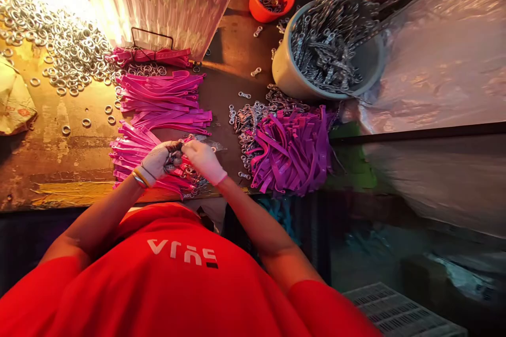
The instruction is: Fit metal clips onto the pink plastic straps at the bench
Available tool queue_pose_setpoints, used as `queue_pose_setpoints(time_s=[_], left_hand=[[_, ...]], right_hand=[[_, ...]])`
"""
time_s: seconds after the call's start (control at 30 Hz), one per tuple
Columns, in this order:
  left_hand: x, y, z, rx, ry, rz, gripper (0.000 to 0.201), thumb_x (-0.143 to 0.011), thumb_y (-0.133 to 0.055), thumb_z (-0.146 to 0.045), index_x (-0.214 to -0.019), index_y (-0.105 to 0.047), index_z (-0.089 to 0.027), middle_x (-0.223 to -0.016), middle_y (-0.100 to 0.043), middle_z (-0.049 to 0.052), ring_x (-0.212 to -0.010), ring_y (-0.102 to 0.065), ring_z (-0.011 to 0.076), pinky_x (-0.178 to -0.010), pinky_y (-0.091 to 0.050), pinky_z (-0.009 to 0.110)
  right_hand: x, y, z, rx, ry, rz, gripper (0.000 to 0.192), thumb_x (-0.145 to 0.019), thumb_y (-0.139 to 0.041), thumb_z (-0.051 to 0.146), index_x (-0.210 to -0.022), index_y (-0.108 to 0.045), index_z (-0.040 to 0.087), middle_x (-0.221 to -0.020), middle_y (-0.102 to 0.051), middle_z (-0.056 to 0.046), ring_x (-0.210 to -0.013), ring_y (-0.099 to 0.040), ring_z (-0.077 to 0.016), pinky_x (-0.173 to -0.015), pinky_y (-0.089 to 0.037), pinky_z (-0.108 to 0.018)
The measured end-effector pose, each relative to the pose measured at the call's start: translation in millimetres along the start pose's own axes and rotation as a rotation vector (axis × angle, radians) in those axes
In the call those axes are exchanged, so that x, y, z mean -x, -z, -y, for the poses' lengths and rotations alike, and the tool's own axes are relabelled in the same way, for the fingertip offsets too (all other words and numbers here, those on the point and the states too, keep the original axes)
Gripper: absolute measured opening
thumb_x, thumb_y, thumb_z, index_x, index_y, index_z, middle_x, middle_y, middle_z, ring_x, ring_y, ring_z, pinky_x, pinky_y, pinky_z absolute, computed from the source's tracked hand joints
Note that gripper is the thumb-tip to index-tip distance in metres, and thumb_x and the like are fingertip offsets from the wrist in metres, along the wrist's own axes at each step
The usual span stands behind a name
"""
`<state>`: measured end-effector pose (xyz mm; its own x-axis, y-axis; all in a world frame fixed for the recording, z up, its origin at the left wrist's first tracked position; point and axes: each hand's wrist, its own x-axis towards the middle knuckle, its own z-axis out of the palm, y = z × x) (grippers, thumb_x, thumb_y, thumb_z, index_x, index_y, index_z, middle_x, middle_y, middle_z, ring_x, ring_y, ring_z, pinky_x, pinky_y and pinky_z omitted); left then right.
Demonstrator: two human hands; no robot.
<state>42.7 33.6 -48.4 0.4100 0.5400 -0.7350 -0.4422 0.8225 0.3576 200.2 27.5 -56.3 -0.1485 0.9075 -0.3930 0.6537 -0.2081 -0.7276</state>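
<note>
My left hand, in a pale glove with a band and bracelet at the wrist, is closed around a clump of metal rings. Against its fingertips my gloved right hand pinches something too small to make out. Both hands hover over the near stack of pink straps, close to the table's front edge. Under my right hand lie small metal pieces, partly hidden. Further from me rests another stack of pink straps, roughly lined up side by side.
Loose metal rings spread across the left of the table. To the right lies a heap of purple-pink straps beside small metal links. Behind stand a bucket of metal chains, an orange cup and a corrugated panel.
</note>
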Motion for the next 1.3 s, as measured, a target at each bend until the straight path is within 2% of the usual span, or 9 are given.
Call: queue_pose_setpoints(time_s=[0.13, 0.23, 0.33, 0.43, 0.53, 0.7, 0.83, 1.1, 1.3], left_hand=[[-5, 16.0, -24, 0.169, 0.040, 0.037, 0.023, -0.094, -0.069, -0.034, -0.093, -0.065, -0.012, -0.061, -0.054, -0.002, -0.041, -0.045, 0.0063, -0.031, -0.020, 0.013], [-7, 25.7, -32, 0.144, 0.024, 0.003, 0.022, -0.090, -0.073, -0.031, -0.092, -0.067, -0.011, -0.064, -0.058, 0.000, -0.041, -0.045, 0.0056, -0.032, -0.019, 0.013], [-13, 25.1, -37, -0.012, -0.070, -0.055, 0.013, -0.083, -0.077, -0.020, -0.087, -0.068, -0.010, -0.058, -0.055, -0.002, -0.040, -0.043, 0.0045, -0.032, -0.018, 0.013], [-24, 17.1, -44, -0.244, -0.307, -0.138, 0.020, -0.077, -0.081, -0.022, -0.090, -0.072, -0.009, -0.058, -0.059, -0.001, -0.040, -0.044, 0.0045, -0.034, -0.022, 0.015], [-32, 8.5, -51, -0.504, -0.461, -0.134, 0.028, -0.074, -0.080, -0.020, -0.100, -0.076, -0.009, -0.061, -0.064, -0.001, -0.043, -0.048, 0.0055, -0.040, -0.032, 0.017], [-20, 6.1, -51, -0.791, -0.343, 0.118, 0.025, -0.075, -0.078, -0.023, -0.097, -0.077, -0.009, -0.061, -0.063, 0.001, -0.045, -0.049, 0.0068, -0.043, -0.036, 0.018], [8, 12.8, -42, -0.683, -0.274, 0.107, 0.036, -0.080, -0.080, -0.044, -0.093, -0.071, -0.012, -0.054, -0.056, -0.001, -0.040, -0.041, 0.0060, -0.037, -0.026, 0.018], [38, 22.3, -22, -0.608, -0.254, -0.033, 0.046, -0.077, -0.079, -0.058, -0.082, -0.062, -0.015, -0.051, -0.055, -0.001, -0.037, -0.038, 0.0064, -0.035, -0.024, 0.020], [37, 32.3, -12, -0.938, -0.367, -0.013, 0.036, -0.083, -0.070, -0.049, -0.071, -0.061, -0.016, -0.051, -0.054, -0.001, -0.044, -0.044, 0.0098, -0.044, -0.030, 0.023]], right_hand=[[-62, 11, -15, 0.174, -0.019, -0.134, 0.035, -0.105, -0.046, 0.040, -0.102, -0.074, 0.018, -0.098, -0.074, -0.005, -0.089, -0.062, -0.0179, -0.082, -0.043, -0.027], [-100, 8, -21, 0.473, -0.007, -0.060, 0.032, -0.102, -0.051, 0.034, -0.107, -0.077, 0.016, -0.124, -0.071, -0.012, -0.112, -0.060, -0.0247, -0.095, -0.044, -0.034], [-110, 0, -22, 0.667, 0.045, -0.010, 0.033, -0.101, -0.052, 0.030, -0.115, -0.077, 0.014, -0.137, -0.065, -0.016, -0.124, -0.054, -0.0305, -0.103, -0.043, -0.043], [-92, -2, -21, 0.659, 0.113, -0.043, 0.033, -0.101, -0.051, 0.027, -0.115, -0.076, 0.013, -0.141, -0.062, -0.016, -0.126, -0.054, -0.0310, -0.106, -0.043, -0.044], [-60, 5, -17, 0.443, 0.225, -0.057, 0.031, -0.102, -0.049, 0.025, -0.111, -0.076, 0.015, -0.137, -0.063, -0.015, -0.121, -0.058, -0.0254, -0.107, -0.045, -0.037], [-7, 19, 1, 0.030, 0.449, -0.094, 0.023, -0.102, -0.052, 0.028, -0.100, -0.073, 0.018, -0.116, -0.069, -0.011, -0.115, -0.061, -0.0209, -0.106, -0.047, -0.033], [16, 20, 13, -0.105, 0.378, -0.177, 0.024, -0.104, -0.051, 0.031, -0.113, -0.070, 0.019, -0.116, -0.073, -0.008, -0.113, -0.065, -0.0192, -0.106, -0.048, -0.032], [24, 3, 40, 0.390, 0.291, 0.072, 0.038, -0.102, -0.041, 0.010, -0.133, -0.063, 0.010, -0.135, -0.069, -0.016, -0.129, -0.062, -0.0219, -0.113, -0.043, -0.032], [34, -6, 53, 0.812, 0.244, 0.105, 0.039, -0.104, -0.032, 0.013, -0.131, -0.061, 0.010, -0.122, -0.071, -0.021, -0.109, -0.069, -0.0264, -0.089, -0.052, -0.033]])
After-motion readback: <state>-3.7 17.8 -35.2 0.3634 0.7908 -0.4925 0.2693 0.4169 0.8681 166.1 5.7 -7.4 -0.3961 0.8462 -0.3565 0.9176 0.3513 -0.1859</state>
